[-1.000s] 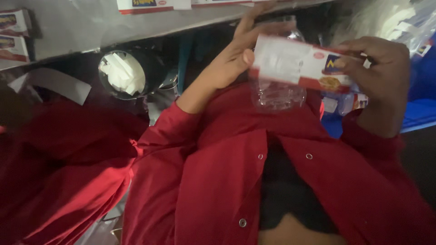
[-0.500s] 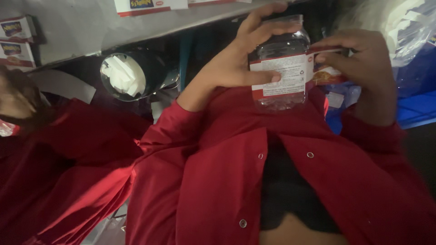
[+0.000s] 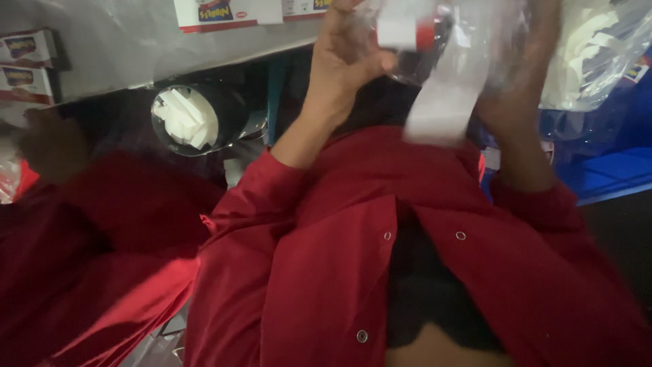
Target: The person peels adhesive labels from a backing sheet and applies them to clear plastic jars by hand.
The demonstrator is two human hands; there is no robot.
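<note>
The person's left hand [image 3: 343,58] was raised near the top edge of the head view, fingers curled and thumb pressed around the side of a clear plastic bottle [image 3: 435,41] that was blurred by motion. The right hand [image 3: 523,81] was up on the bottle's other side, also smeared; it seemed closed against the bottle or the label, but how firmly it gripped could not be told. A white label strip [image 3: 445,95] hung loose below the bottle, trailing down toward the red jacket [image 3: 326,258].

Half a second earlier the bottle had been held lower, in front of the chest, with the label wrapped flat round its body and both hands clasped about it. A second earlier a printed label or pack had been held across the front of it. Now the bottle had risen almost out of view and the label stood away from it, which suggested the work was at the label: either being peeled off or not yet pressed down. Which of the two was not clear from the blur.

Behind, under the edge of the grey shelf [image 3: 109,61], a round container of white pieces [image 3: 185,119] stayed where it had been, and a blue bin [image 3: 604,170] sat at the right.
</note>
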